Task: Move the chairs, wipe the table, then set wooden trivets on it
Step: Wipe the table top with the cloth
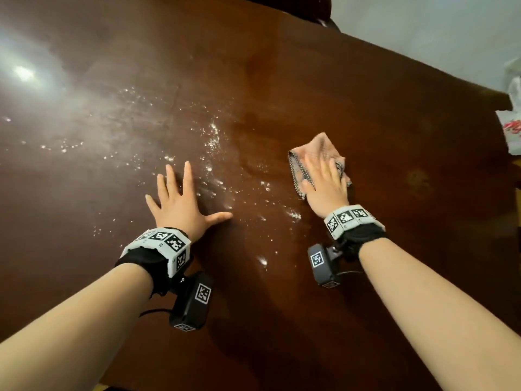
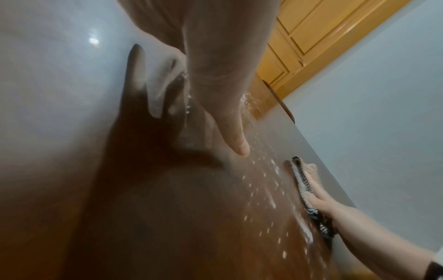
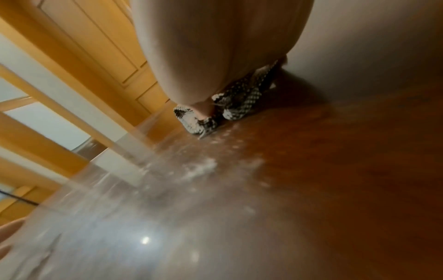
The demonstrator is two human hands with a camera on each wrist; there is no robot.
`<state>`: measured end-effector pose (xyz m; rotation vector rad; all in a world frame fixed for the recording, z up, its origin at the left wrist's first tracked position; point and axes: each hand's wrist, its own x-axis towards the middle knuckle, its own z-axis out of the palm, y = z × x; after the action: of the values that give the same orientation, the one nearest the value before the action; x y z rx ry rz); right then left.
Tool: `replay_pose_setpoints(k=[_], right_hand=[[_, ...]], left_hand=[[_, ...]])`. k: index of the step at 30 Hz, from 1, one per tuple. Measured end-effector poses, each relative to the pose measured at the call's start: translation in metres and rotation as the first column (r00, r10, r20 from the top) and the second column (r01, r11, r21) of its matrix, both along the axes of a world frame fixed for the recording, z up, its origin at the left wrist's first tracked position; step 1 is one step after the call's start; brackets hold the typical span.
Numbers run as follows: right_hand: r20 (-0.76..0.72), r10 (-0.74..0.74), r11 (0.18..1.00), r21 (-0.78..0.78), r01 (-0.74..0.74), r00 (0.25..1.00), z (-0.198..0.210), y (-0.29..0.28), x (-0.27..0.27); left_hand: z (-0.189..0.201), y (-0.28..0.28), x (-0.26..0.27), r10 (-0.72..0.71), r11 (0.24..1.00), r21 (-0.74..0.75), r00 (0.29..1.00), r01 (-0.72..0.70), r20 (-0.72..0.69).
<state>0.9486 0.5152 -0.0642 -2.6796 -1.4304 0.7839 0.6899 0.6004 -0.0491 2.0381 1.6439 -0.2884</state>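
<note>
A dark brown wooden table point(image 1: 366, 94) fills the head view, dusted with white powder specks point(image 1: 214, 136) across its middle. My right hand point(image 1: 324, 179) presses flat on a pink cloth with a black-and-white checked edge point(image 1: 318, 145), right of the specks. The same cloth point(image 2: 304, 181) lies under that hand in the left wrist view, and its checked edge point(image 3: 242, 102) shows beneath the palm in the right wrist view. My left hand point(image 1: 180, 198) rests flat on the bare table with fingers spread, holding nothing. Its thumb point(image 2: 232, 132) touches the wood. No chairs or trivets are in view.
A white plastic bag with red print point(image 1: 511, 128) lies past the table's right edge. A dark shape point(image 1: 296, 9) stands beyond the far edge. Yellow wooden cabinet doors point(image 2: 311, 37) stand behind the table. A lamp glare point(image 1: 24, 73) shines on the left of the tabletop.
</note>
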Motion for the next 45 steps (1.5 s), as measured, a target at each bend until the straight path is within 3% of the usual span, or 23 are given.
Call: replay_pose_setpoints(k=[6, 9, 13, 16, 20, 25, 27, 30, 33, 36, 40, 43, 45], right_hand=[[0.001, -0.153, 0.988, -0.009, 0.153, 0.988, -0.002, -0.041, -0.064], [-0.027, -0.058, 0.998, 0.012, 0.059, 0.998, -0.003, -0.025, -0.111], [-0.033, 0.188, 0.982, 0.024, -0.188, 0.982, -0.003, -0.028, -0.143], [-0.028, 0.248, 0.969, 0.027, -0.247, 0.968, -0.004, -0.070, -0.136], [-0.028, 0.030, 0.999, -0.019, -0.030, 0.999, 0.002, -0.115, -0.098], [0.012, -0.175, 0.984, -0.033, 0.176, 0.984, 0.001, -0.072, -0.061], [0.031, -0.141, 0.990, -0.012, 0.141, 0.990, -0.003, -0.033, -0.066], [0.018, 0.028, 0.999, 0.026, -0.029, 0.999, -0.006, 0.000, -0.097], [-0.020, 0.237, 0.971, 0.041, -0.236, 0.971, -0.003, -0.024, -0.121], [-0.010, 0.315, 0.949, 0.020, -0.315, 0.949, 0.001, -0.067, -0.106], [-0.034, 0.121, 0.992, -0.017, -0.121, 0.992, 0.003, -0.081, -0.058], [-0.023, -0.032, 0.999, -0.019, 0.032, 0.999, 0.001, -0.037, -0.035], [-0.009, -0.053, 0.998, -0.023, 0.053, 0.999, 0.003, 0.004, -0.034]], left_hand=[[-0.001, -0.042, -0.028, 0.032, 0.999, 0.013, 0.999, -0.031, -0.027], [-0.005, -0.057, -0.036, 0.108, 0.994, 0.005, 0.994, -0.108, -0.011], [-0.011, -0.067, -0.042, 0.123, 0.991, 0.060, 0.992, -0.123, 0.003], [-0.012, -0.071, -0.044, 0.107, 0.990, 0.092, 0.994, -0.107, 0.013], [-0.007, -0.084, -0.042, 0.068, 0.997, 0.036, 0.997, -0.067, -0.033], [-0.010, -0.085, -0.040, 0.052, 0.999, 0.007, 0.994, -0.052, -0.098], [-0.011, -0.083, -0.039, 0.049, 0.999, -0.005, 0.993, -0.050, -0.110], [-0.011, -0.082, -0.039, 0.050, 0.999, -0.006, 0.992, -0.051, -0.115], [-0.006, -0.083, -0.038, 0.066, 0.998, -0.009, 0.991, -0.068, -0.119], [-0.003, -0.083, -0.036, 0.082, 0.996, -0.012, 0.989, -0.084, -0.119], [-0.006, -0.084, -0.037, 0.105, 0.994, -0.007, 0.990, -0.107, -0.094], [-0.012, -0.084, -0.039, 0.123, 0.992, -0.002, 0.989, -0.124, -0.077], [-0.014, -0.084, -0.040, 0.127, 0.992, 0.004, 0.989, -0.127, -0.070]])
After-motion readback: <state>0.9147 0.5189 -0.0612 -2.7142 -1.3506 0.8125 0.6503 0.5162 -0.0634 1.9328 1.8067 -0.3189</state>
